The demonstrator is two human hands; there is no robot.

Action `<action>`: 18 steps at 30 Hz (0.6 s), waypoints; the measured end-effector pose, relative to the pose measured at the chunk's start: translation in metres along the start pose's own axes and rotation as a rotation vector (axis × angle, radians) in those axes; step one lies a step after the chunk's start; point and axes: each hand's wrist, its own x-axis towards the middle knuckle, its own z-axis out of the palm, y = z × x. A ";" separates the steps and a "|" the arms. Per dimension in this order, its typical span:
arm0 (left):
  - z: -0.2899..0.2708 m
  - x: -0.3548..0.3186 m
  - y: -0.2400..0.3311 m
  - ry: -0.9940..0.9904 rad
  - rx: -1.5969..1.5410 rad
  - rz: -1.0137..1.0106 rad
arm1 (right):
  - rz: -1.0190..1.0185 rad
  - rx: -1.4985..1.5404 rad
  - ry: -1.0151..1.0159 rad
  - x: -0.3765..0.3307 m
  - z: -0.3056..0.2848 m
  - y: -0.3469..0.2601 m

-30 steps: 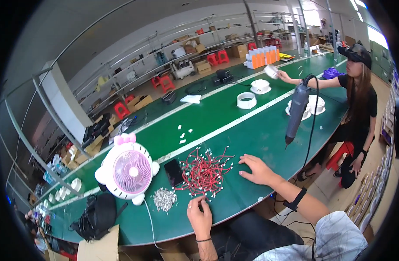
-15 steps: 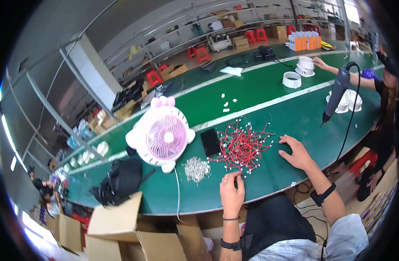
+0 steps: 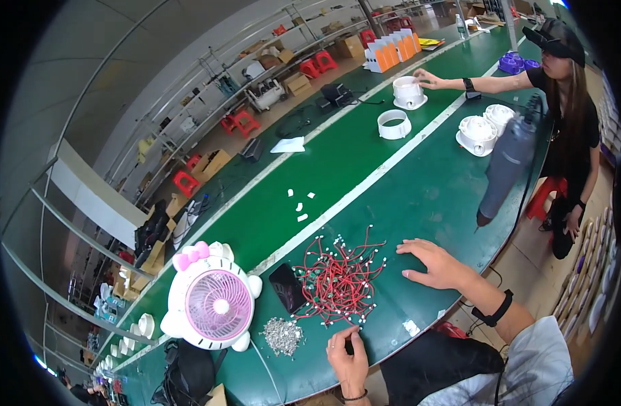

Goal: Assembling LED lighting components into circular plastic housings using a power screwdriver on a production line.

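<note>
My left hand rests at the table's near edge, just below a tangled pile of red wires with small white connectors. Its fingers are curled with the tips together; anything between them is too small to make out. To the right of the pile, my right hand lies on the green table with fingers spread, holding nothing and apart from the wires. A black phone lies against the pile's left side. Beside it is a heap of small silvery parts. Further left stands a white and pink cat-shaped fan.
A grey electric screwdriver hangs at the right on its cable. Beyond it, a co-worker's hand touches a white round housing; a white ring and more housings stand nearby. A black bag lies lower left.
The view has swung to the right, bringing more of the co-worker into it. Both my hands stay in nearly the same places beside the wire pile.
</note>
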 end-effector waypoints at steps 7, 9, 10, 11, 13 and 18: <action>-0.008 0.000 -0.003 -0.105 0.176 -0.002 | 0.027 0.034 -0.028 0.010 -0.002 -0.005; -0.005 0.002 0.005 -0.072 0.141 0.052 | 0.006 0.026 -0.038 0.012 -0.001 0.001; -0.006 0.002 0.010 -0.083 0.183 -0.004 | -0.019 0.026 -0.043 0.011 0.000 0.003; -0.004 0.002 0.013 -0.091 0.226 -0.060 | -0.013 0.017 -0.047 0.012 0.000 0.004; 0.003 0.000 0.008 -0.022 0.243 -0.013 | -0.015 0.020 -0.069 0.013 0.000 0.005; 0.003 -0.004 -0.008 -0.023 0.315 0.060 | 0.003 0.002 -0.036 0.012 -0.004 -0.002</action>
